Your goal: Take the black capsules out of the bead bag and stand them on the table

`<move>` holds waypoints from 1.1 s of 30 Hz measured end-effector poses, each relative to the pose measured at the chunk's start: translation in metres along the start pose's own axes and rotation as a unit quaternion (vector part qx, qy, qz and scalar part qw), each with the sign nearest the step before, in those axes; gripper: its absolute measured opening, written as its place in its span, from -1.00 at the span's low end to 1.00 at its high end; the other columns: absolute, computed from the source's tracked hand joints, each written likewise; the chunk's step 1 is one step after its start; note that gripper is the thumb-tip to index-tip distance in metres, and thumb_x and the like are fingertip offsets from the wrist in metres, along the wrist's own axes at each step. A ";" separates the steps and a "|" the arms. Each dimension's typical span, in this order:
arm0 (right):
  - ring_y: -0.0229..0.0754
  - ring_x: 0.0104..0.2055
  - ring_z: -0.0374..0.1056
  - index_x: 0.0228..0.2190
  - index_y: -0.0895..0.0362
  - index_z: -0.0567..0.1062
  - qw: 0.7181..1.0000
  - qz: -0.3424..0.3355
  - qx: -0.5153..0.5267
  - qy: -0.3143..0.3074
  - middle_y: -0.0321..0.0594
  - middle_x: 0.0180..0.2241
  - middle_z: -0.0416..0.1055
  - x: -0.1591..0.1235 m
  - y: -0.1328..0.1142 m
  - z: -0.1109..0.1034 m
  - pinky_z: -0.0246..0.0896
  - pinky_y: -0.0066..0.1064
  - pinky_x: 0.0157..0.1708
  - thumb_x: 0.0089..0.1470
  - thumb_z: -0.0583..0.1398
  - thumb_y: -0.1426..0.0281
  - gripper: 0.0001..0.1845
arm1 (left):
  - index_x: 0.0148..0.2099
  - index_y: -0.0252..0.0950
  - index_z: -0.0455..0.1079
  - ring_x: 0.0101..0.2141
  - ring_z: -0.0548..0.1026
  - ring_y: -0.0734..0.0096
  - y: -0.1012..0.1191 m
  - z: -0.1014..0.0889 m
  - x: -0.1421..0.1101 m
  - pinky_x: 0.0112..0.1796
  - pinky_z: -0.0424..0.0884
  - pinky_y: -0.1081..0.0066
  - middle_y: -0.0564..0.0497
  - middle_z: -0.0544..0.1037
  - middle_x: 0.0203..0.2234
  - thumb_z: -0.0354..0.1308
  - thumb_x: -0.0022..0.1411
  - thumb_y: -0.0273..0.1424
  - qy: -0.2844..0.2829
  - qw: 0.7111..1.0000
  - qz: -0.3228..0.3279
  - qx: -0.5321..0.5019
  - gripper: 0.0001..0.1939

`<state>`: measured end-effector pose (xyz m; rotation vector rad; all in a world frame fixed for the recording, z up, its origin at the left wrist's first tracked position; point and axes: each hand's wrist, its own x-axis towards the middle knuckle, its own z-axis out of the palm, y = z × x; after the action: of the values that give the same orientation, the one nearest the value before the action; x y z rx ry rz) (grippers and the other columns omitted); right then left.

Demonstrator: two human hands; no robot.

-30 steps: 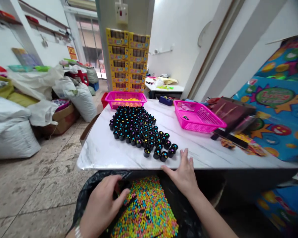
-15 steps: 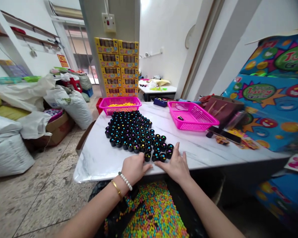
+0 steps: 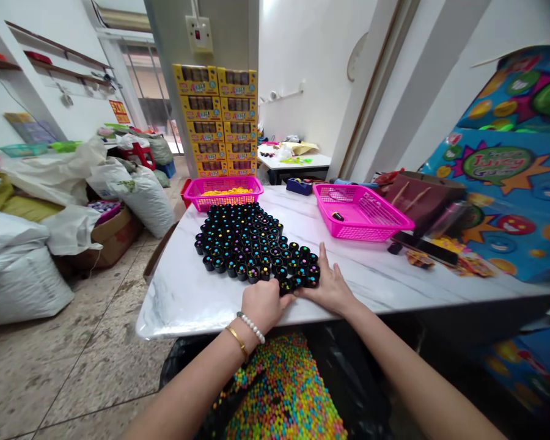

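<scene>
Black cups (image 3: 242, 238), dozens of them, stand upright in 1 packed cluster on a white marbled surface (image 3: 178, 293). Coloured balls show in the tops of those I can see clearly. From here the grouping looks well along: the cups sit close together, tapering to a narrow end by the near edge. How full each cup is, and how much is left to do, I cannot tell.

At that narrow end, the left hand (image 3: 262, 302) is curled, thumb reaching toward the right hand, against the nearest cups; whether it grips 1, I cannot tell. The right hand (image 3: 330, 291) is open, fingers spread along the cups' right side, gripping nothing I can see.

Below the edge, a large heap of loose, multicoloured balls (image 3: 284, 391) lies in a black bag (image 3: 362, 397). Behind the cups is a pink basket (image 3: 195, 198) of yellow pieces (image 3: 227, 191). To the right, a 2nd basket (image 3: 362, 233), also pink, holds 1 small dark piece (image 3: 337, 216). Farther back rise 2 columns of yellow boxes (image 3: 205, 109).
</scene>
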<state>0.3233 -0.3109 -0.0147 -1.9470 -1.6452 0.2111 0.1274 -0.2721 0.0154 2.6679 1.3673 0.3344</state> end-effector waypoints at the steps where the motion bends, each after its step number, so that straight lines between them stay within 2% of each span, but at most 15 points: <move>1: 0.12 0.25 0.10 0.23 0.07 -0.67 1.000 -0.006 0.004 -0.004 -0.04 0.16 0.27 0.004 0.003 -0.001 -0.42 0.23 0.24 -0.25 0.32 -0.05 0.49 | -0.29 -0.31 0.46 -0.40 0.58 0.07 0.002 0.001 0.001 -0.46 0.41 0.27 -0.15 0.62 -0.45 0.08 0.17 -0.01 0.001 1.000 -0.001 -0.001 -0.57; 4: 0.10 0.27 0.08 0.23 0.08 -0.69 0.999 -0.024 0.009 -0.022 -0.04 0.13 0.31 0.018 0.012 -0.004 -0.42 0.21 0.24 -0.27 0.34 -0.03 0.51 | -0.29 -0.31 0.48 -0.39 0.58 0.06 0.008 0.002 0.006 -0.46 0.42 0.26 -0.17 0.62 -0.44 0.10 0.16 -0.02 -0.001 1.000 -0.006 -0.005 -0.57; 13: 0.10 0.30 0.01 0.25 0.04 -0.64 0.994 -0.079 0.017 -0.072 -0.03 0.19 0.24 0.056 0.031 -0.007 -0.44 0.24 0.24 -0.25 0.35 0.03 0.48 | -0.31 -0.33 0.55 -0.38 0.58 0.06 0.018 0.002 0.024 -0.42 0.45 0.25 -0.21 0.62 -0.42 0.08 0.16 -0.01 -0.023 0.999 -0.029 -0.023 -0.53; 21: 0.13 0.30 -0.01 0.25 0.08 -0.62 0.992 -0.083 0.007 -0.089 0.02 0.22 0.18 0.070 0.031 -0.008 -0.43 0.25 0.24 -0.27 0.36 0.05 0.49 | -0.31 -0.35 0.56 -0.38 0.57 0.00 0.019 0.007 0.032 -0.43 0.45 0.20 -0.24 0.61 -0.43 0.08 0.15 0.01 -0.023 0.997 -0.050 -0.044 -0.49; 26: 0.11 0.32 -0.06 0.26 0.07 -0.59 0.992 -0.089 0.020 -0.089 0.02 0.24 0.14 0.068 0.032 -0.010 -0.50 0.23 0.24 -0.26 0.36 0.04 0.47 | -0.35 -0.31 0.52 -0.37 0.57 0.06 0.015 0.005 0.022 -0.43 0.42 0.25 -0.18 0.61 -0.44 0.06 0.14 0.06 -0.013 0.996 -0.049 -0.071 -0.49; 30: 0.05 0.35 -0.12 0.29 0.06 -0.49 0.980 -0.098 0.117 -0.127 0.06 0.32 -0.11 0.062 0.039 -0.020 -0.31 0.08 0.27 -0.28 0.39 0.05 0.45 | -0.29 -0.25 0.44 -0.38 0.56 0.17 0.011 0.006 0.006 -0.42 0.38 0.31 -0.05 0.60 -0.46 0.06 0.17 0.04 0.003 0.995 -0.041 -0.092 -0.56; 33: -0.05 0.35 -0.14 0.31 0.06 -0.40 0.957 -0.091 0.244 -0.131 0.00 0.34 -0.16 0.065 0.046 -0.026 -0.16 -0.06 0.27 -0.10 0.25 -0.06 0.25 | -0.25 -0.24 0.41 -0.38 0.56 0.17 0.011 0.007 0.001 -0.41 0.37 0.31 -0.03 0.60 -0.46 0.07 0.17 0.02 0.009 0.995 -0.033 -0.093 -0.58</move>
<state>0.3892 -0.2609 -0.0017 -1.4320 -1.7215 0.7547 0.1384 -0.2781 0.0106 2.4687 1.3541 0.4565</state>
